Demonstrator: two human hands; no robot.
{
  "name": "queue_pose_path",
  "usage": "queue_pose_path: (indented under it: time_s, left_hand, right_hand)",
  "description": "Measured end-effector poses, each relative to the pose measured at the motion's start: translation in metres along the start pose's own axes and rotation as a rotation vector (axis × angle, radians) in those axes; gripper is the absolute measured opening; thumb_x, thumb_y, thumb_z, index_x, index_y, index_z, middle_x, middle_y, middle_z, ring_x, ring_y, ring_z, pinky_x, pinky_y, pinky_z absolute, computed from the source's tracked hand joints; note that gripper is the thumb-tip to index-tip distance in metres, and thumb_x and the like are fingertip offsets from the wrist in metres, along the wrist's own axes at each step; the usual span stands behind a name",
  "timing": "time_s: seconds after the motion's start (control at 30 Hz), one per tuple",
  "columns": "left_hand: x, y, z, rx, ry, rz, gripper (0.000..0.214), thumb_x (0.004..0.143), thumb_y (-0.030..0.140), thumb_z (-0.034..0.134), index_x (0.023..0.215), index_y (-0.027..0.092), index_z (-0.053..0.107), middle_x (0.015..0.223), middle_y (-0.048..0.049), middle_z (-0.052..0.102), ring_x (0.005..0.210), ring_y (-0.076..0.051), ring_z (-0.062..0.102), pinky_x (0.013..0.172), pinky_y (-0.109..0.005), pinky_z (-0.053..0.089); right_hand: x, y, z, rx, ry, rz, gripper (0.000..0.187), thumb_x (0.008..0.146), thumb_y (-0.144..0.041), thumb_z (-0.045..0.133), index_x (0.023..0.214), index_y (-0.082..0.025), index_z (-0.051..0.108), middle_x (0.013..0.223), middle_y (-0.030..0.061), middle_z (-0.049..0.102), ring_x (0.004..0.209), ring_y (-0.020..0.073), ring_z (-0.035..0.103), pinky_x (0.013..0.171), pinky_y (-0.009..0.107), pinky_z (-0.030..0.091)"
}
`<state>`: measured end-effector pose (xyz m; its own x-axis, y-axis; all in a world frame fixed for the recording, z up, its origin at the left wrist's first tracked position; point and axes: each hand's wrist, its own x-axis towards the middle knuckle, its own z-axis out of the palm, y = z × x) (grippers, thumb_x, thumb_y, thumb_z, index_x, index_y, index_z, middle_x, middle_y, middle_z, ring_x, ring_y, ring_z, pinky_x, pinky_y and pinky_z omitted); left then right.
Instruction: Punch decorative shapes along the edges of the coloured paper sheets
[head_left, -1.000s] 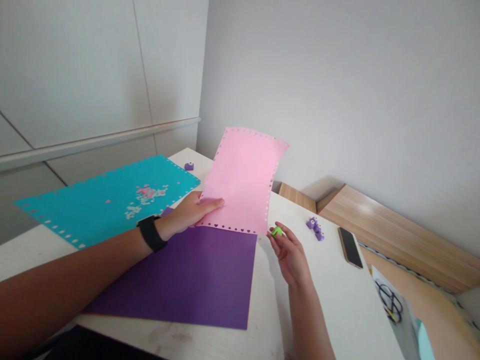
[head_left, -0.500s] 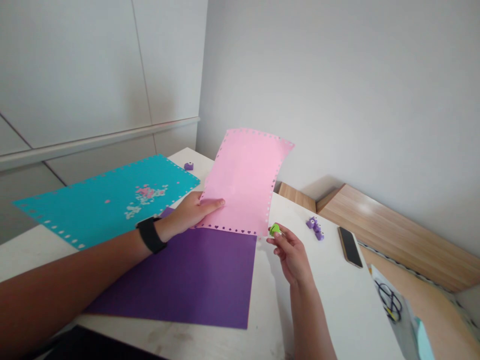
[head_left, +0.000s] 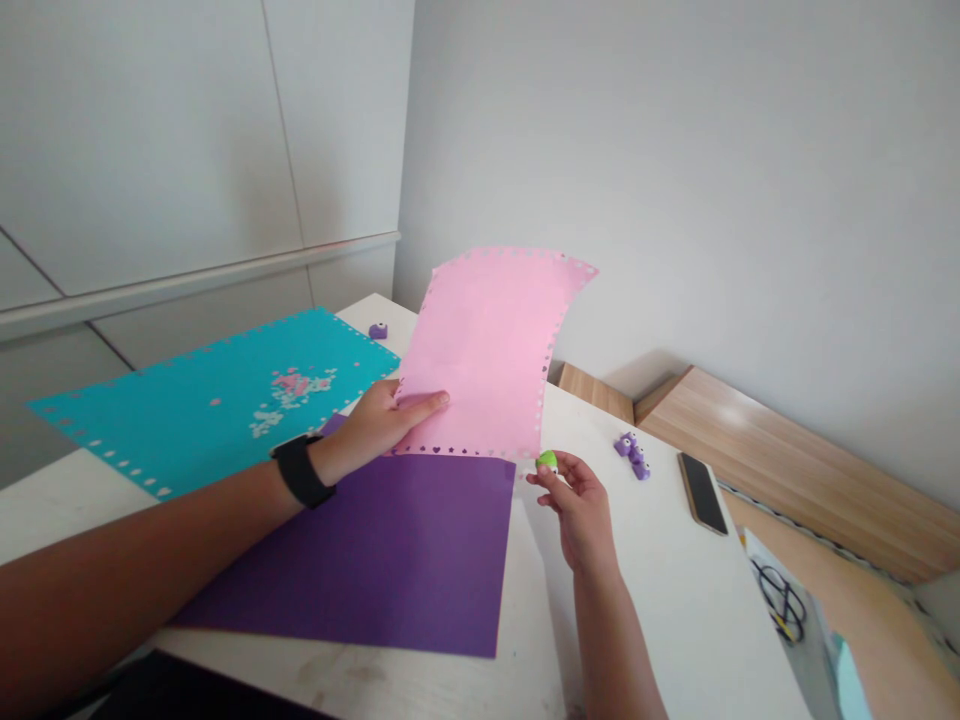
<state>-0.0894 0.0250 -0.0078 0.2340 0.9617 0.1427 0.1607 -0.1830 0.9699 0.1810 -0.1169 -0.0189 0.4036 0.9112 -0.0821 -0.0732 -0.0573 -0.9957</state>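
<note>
One head-worn camera looks forward and down across the near table [head_left: 675, 590] toward the far wall [head_left: 637, 170], perhaps tilted.

We see soft, even light, faint shadow on white panels [head_left: 157, 130], slight glare on wooden board [head_left: 795, 468], stretched edges.

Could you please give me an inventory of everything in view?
Table: 1, white, centre
Pink sheet: 1, pink, held up mid-view
Blue sheet: 1, turquoise, table's left
Paper bits: many, pink and white, on blue sheet
Purple sheet: 1, purple, near side
Green punch: 1, green, at pink sheet's lower right corner
Lone punch: 1, purple, beyond blue sheet
Punch cluster: several, purple, left of phone
Phone: 1, dark screen, right edge
Furniture: wooden, brown, right
Looped item: dark, lower right, unclear
Panels: several, white, left
Wall: 1, grey, behind
Wristband: 1, black, left wrist
Left hand: 1, bare, on pink sheet
Right hand: 1, bare, holding green punch
</note>
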Motion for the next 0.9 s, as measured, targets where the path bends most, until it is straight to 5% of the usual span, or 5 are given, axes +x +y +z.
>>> queue_pose_path:
  time_s: [0.9]
  left_hand:
    - [0.0005, -0.0002, 0.003, -0.053, 0.054, -0.075, 0.045, 0.062, 0.058, 0.082, 0.088, 0.021, 0.077, 0.078, -0.0053, 0.078, 0.087, -0.035, 0.072, 0.076, -0.041, 0.061]
  right_hand:
    - [-0.0013, 0.0012, 0.0036, 0.11, 0.009, 0.071, 0.04, 0.073, -0.036, 0.088, 0.103, -0.021, 0.067, 0.102, 0.0047, 0.073, 0.093, 0.0249, 0.075, 0.06, 0.023, 0.052]
